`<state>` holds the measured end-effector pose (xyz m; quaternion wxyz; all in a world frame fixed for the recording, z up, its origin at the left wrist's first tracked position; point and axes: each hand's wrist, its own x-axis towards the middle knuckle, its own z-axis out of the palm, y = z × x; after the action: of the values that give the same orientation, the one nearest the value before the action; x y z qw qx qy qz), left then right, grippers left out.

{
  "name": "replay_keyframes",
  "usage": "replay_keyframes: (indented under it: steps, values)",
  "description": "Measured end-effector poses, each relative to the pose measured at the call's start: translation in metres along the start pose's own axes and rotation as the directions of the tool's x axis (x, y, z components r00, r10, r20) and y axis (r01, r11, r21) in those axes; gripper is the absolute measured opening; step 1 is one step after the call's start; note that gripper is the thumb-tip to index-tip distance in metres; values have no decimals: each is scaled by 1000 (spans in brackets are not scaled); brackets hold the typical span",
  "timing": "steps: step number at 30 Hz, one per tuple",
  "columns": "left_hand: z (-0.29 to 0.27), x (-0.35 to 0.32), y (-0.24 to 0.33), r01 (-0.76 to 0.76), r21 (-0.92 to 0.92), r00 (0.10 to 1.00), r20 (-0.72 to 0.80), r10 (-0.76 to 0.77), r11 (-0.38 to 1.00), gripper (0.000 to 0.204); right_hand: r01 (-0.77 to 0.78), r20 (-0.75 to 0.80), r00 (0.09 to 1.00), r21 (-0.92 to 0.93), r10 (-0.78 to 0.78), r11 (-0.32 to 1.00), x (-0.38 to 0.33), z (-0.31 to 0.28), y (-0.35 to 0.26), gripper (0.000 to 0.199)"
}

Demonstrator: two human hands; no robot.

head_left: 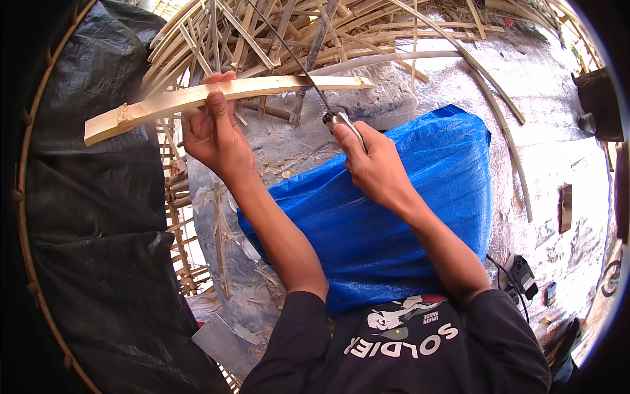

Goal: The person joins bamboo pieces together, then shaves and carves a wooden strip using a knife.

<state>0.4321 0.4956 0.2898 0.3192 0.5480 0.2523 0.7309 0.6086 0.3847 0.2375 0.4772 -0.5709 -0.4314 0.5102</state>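
A pale, slightly curved split-bamboo strip (262,85) is gripped in my left hand (220,131), thumb on the near side and fingers behind it. The strip has a rough knot near its left end and lies nearly level across the view. My right hand (371,157) is closed around the metal handle of a long, thin-bladed knife (341,121). Its dark, narrow blade runs up and to the left, crossing the strip right of its middle. Whether the blade touches the strip, I cannot tell. A blue tarp (394,217) covers my lap below both hands.
Many bamboo strips (295,26) are piled at the far side. A stone block (380,92) sits beyond my right hand. Black sheeting (98,197) hangs at the left. On the right are a dark flat object (565,208) and a black device with a cable (523,277).
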Motion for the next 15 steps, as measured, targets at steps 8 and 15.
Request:
replay_keyframes:
  steps: [8, 15]
  values:
    - [6, -2, -3, -13, 116, 1000, 11, 12, 993, 29, 202, 38, 979, -37, -200, 979, -20, -4, -30, 37]
    - [-3, -10, -18, 5, 113, 1000, -22, -2, 994, 35, 60, -9, 998, -70, -60, 996, 9, -5, 14, 38]
